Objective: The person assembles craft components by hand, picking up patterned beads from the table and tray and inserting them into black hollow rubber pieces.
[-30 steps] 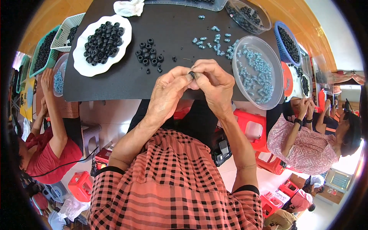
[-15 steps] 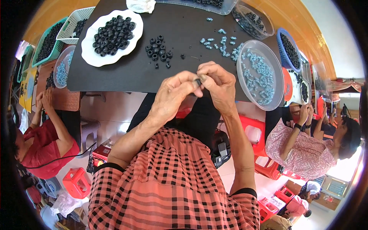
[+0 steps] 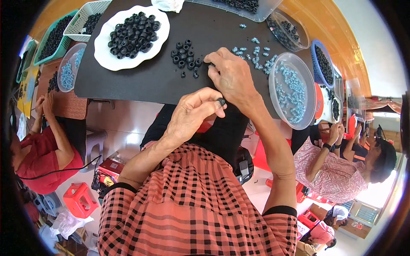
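Observation:
My left hand (image 3: 194, 112) is closed, pinching a small black bead-like part (image 3: 221, 101) between thumb and forefinger just off the table's near edge. My right hand (image 3: 232, 77) is stretched over the dark table (image 3: 141, 85). Its thumb and bent forefinger are apart, with the fingertips at the tabletop; whatever lies under them is mostly hidden. Left of those fingertips is a loose cluster of black bead-like parts (image 3: 183, 54) with holes. A white scalloped plate (image 3: 102, 49) heaped with similar black parts stands farther left.
On the right, a clear round tray (image 3: 273, 96) holds small blue striped pieces (image 3: 292, 91); more lie loose beside it. Behind are a clear tub (image 3: 305, 40) and a blue basket (image 3: 315, 62) of black parts. Co-workers sit at both sides, near red stools (image 3: 81, 199).
My right hand has parted from my left and moved forward onto the table beside the black cluster. The left keeps its pinch on the black part. The whole view has shifted slightly.

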Available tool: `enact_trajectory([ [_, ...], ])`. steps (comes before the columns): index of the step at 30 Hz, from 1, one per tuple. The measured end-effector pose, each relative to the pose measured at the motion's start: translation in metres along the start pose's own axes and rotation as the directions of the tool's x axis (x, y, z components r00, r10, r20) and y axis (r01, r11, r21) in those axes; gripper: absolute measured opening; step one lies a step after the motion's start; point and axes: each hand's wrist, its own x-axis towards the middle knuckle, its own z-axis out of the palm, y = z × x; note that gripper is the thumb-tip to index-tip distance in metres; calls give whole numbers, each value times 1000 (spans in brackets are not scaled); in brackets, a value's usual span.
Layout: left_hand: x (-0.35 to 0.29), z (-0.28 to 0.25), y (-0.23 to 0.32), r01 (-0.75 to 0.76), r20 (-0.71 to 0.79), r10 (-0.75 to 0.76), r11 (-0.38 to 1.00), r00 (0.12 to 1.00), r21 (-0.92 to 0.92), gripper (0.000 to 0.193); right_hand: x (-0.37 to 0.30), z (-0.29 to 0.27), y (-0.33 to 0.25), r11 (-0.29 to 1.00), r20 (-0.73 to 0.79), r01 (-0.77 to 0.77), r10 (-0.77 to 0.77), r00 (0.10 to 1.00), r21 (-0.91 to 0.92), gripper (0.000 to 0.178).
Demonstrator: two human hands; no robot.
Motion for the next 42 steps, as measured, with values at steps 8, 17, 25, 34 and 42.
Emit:
enact_trajectory([
  [8, 6, -3, 3, -25, -19, 25, 999, 1000, -21, 16, -11, -16, -2, 940, 34, -253, 252, 967, 227, 16],
  [17, 23, 2, 2, -98, -33, 99, 995, 995, 6, 17, -51, -20, 1, 378, 53, -249, 460, 886, 892, 18],
  [25, 31, 11, 7, -104, -62, 118, 974, 991, 200, 14, -58, -24, -10, 327, 7, -156, 415, 910, 932, 17],
  [34, 33, 14, 6, -148, -66, 172, 950, 983, 274, 13, -65, -24, -9, 419, -66, -104, 372, 926, 902, 14],
  [42, 32, 10, 4, -124, -61, 151, 940, 987, 319, 13, -67, -22, -8, 565, -120, -112, 359, 926, 818, 15],
])
